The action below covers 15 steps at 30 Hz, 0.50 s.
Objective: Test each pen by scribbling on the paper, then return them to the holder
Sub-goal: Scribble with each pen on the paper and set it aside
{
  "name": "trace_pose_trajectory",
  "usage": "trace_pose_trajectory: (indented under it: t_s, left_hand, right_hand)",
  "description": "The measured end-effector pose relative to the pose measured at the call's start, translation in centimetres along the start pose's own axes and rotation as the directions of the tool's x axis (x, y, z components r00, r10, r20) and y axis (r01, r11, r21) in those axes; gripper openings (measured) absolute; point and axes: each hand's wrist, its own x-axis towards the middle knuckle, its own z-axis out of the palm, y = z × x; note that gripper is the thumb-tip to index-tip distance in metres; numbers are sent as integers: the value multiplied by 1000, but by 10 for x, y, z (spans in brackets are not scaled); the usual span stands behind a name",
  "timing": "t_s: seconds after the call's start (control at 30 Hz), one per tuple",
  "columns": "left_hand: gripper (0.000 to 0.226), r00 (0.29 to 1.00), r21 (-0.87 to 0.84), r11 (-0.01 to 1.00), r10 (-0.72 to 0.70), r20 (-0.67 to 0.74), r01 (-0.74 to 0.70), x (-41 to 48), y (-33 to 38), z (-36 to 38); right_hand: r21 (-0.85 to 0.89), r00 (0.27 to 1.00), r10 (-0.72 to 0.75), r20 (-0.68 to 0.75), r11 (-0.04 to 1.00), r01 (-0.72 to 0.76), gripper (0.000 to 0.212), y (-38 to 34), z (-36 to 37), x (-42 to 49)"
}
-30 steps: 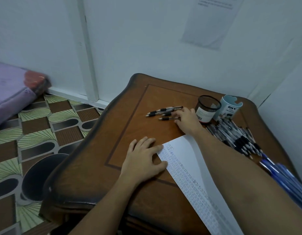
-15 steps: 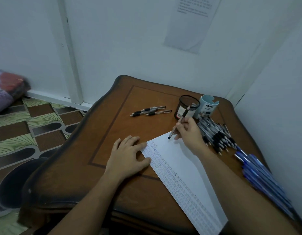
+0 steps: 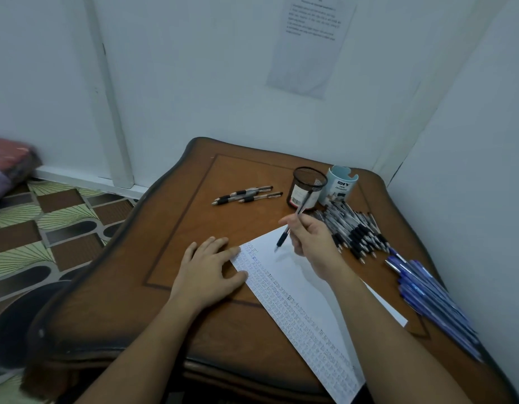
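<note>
A white sheet of paper [image 3: 284, 269] lies slantwise on the wooden table [image 3: 176, 234], its left strip filled with small scribbles. My left hand [image 3: 208, 266] rests flat at the paper's left edge. My right hand [image 3: 313, 239] grips a black pen [image 3: 284, 236], tip pointing down just above the paper's upper part. Three black pens [image 3: 246, 194] lie loose at the table's far middle. A dark mesh holder [image 3: 308, 186] stands at the back, apparently empty.
A pale blue cup-shaped organizer [image 3: 341, 183] stands right of the mesh holder. A heap of several black pens [image 3: 357, 228] and a row of several blue pens [image 3: 427, 295] lie along the right side. White walls close in behind and right; patterned floor lies left.
My right hand picked one pen from the loose group at the far middle and carried it back over the paper. The left hand has stayed on the paper's edge.
</note>
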Motion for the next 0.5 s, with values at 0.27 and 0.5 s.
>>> trace_pose_trajectory:
  t_s: [0.27, 0.5]
  left_hand:
    - [68, 1000, -16, 1000, -14, 13, 14, 2, 0, 0]
    - [61, 999, -8, 999, -35, 11, 35, 8, 3, 2]
  right_hand:
    - [523, 988, 136, 77, 838, -156, 36, -10, 10, 9]
    - [670, 979, 175, 107, 715, -201, 73, -10, 15, 19]
